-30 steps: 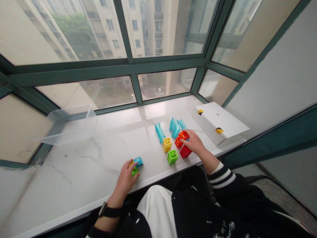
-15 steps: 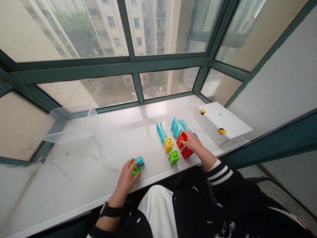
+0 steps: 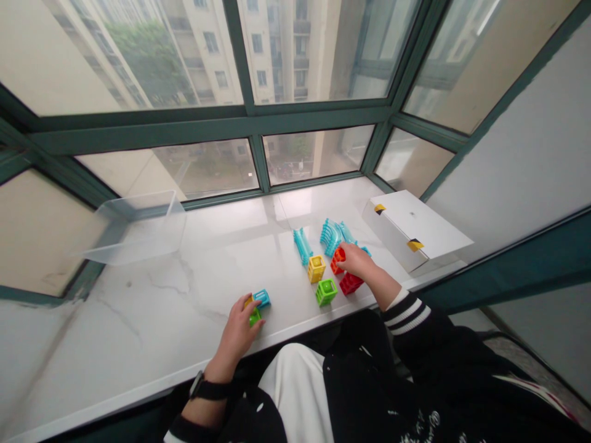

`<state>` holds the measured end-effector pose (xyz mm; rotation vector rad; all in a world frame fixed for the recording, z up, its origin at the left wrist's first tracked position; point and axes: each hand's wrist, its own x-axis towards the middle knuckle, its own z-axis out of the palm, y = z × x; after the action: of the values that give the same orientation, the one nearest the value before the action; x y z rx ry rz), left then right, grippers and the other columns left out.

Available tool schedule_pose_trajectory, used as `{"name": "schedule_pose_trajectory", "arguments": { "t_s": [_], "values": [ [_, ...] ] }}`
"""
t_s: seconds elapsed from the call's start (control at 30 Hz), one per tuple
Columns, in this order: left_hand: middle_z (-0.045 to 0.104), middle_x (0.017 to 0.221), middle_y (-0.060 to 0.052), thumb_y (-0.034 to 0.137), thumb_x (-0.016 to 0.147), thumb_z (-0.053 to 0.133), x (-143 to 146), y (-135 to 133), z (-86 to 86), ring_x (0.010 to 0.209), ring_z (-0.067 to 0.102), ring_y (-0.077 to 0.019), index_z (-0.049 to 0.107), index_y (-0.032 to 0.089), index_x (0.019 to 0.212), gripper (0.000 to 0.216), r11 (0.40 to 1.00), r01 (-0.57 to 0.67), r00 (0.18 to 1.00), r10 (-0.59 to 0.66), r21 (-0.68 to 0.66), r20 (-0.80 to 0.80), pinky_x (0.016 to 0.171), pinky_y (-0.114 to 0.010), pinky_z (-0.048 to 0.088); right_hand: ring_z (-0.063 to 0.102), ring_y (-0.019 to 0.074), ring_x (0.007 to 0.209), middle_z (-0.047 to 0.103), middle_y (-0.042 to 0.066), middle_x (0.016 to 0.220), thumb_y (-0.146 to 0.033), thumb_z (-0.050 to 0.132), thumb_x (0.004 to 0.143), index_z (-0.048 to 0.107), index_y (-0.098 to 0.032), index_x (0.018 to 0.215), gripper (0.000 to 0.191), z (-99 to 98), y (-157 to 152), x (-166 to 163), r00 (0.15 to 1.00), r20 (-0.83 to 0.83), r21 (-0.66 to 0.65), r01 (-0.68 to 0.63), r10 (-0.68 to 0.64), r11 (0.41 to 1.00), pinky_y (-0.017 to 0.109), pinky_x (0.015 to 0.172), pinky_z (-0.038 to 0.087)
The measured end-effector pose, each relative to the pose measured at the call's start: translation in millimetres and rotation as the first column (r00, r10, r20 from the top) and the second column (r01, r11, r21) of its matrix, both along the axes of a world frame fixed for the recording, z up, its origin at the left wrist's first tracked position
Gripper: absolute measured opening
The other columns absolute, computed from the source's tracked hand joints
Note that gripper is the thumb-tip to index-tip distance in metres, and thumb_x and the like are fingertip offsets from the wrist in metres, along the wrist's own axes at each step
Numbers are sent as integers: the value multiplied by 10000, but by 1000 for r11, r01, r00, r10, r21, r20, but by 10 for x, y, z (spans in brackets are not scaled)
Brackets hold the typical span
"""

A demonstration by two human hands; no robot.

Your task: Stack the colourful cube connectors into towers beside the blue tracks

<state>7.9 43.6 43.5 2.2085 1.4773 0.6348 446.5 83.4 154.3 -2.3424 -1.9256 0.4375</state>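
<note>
On the sill's near edge, my left hand [image 3: 241,326] is closed around a small cluster of toy blocks: a green block [image 3: 255,317] and a yellow one mostly under the fingers, with a blue block [image 3: 262,298] sticking out beyond them. Over to the right, my right hand [image 3: 357,261] grips an orange block [image 3: 338,259] from its right side. A red block [image 3: 351,283] lies just below that hand, partly covered by it. Left of the orange block stand a yellow block [image 3: 316,269] and a green block [image 3: 326,292].
Behind the blocks lie a straight blue track piece [image 3: 303,247] and a curved blue track piece [image 3: 330,236], with more blue pieces beside it. A white box [image 3: 418,224] with yellow-black tabs sits at right. A clear plastic bin [image 3: 138,249] stands at far left by the windows.
The whole view has shifted very slightly. Both hands stay at the same blocks, with the right fingers moved a little on the orange block.
</note>
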Motion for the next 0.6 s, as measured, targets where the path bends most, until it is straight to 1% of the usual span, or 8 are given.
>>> {"name": "schedule_pose_trajectory", "arguments": {
  "t_s": [0.13, 0.3, 0.4, 0.47, 0.53, 0.6],
  "values": [
    [575, 1501, -109, 291, 803, 702, 8, 6, 14, 1403, 543, -353, 716, 272, 1254, 451, 1000, -2, 1000, 2, -3, 7, 1199, -592, 450, 678, 261, 970, 714, 118, 1110, -267, 783, 845, 628, -212, 1142, 339, -5, -11, 2, 1000, -11, 25, -9, 9, 1000, 303, 762, 438],
    [579, 1496, -109, 271, 789, 717, 20, 12, 34, 1397, 554, -351, 719, 266, 1256, 468, 1000, 1, 1000, -1, -20, 9, 1204, -584, 448, 686, 269, 985, 705, 131, 1155, -233, 784, 834, 635, -206, 1150, 351, 36, -32, -27, 1000, -19, 27, -2, 2, 1000, 318, 803, 462],
    [568, 1509, -118, 249, 791, 726, 9, 14, 35, 1412, 548, -351, 719, 263, 1262, 472, 999, 9, 1000, -9, -33, 9, 1213, -579, 441, 683, 277, 1060, 693, 136, 1221, -219, 776, 832, 632, -211, 1240, 433, 48, -59, -25, 1000, -16, 31, -18, 18, 999, 330, 868, 479],
    [556, 1525, -125, 239, 789, 742, -12, 12, 33, 1431, 536, -350, 715, 258, 1270, 483, 999, 30, 999, -29, -45, 13, 1225, -572, 431, 672, 292, 1128, 674, 150, 1287, -253, 782, 840, 609, -212, 1333, 524, 58, -103, -7, 999, -32, 58, -29, 31, 998, 353, 925, 489],
    [537, 1551, -127, 219, 784, 755, -42, 6, 33, 1457, 515, -346, 706, 254, 1284, 504, 997, 56, 998, -55, -54, 18, 1242, -564, 414, 655, 315, 1186, 652, 171, 1339, -313, 786, 850, 578, -201, 1406, 604, 94, -170, 12, 998, -52, 104, -25, 31, 994, 389, 978, 496],
    [506, 1587, -125, 193, 772, 767, -79, -2, 37, 1490, 481, -349, 691, 255, 1307, 544, 996, 66, 998, -65, -53, 18, 1254, -567, 397, 639, 335, 1229, 638, 186, 1367, -356, 765, 874, 569, -191, 1432, 614, 176, -250, 7, 997, -70, 175, -15, 28, 984, 430, 1028, 498]
  ]
}}
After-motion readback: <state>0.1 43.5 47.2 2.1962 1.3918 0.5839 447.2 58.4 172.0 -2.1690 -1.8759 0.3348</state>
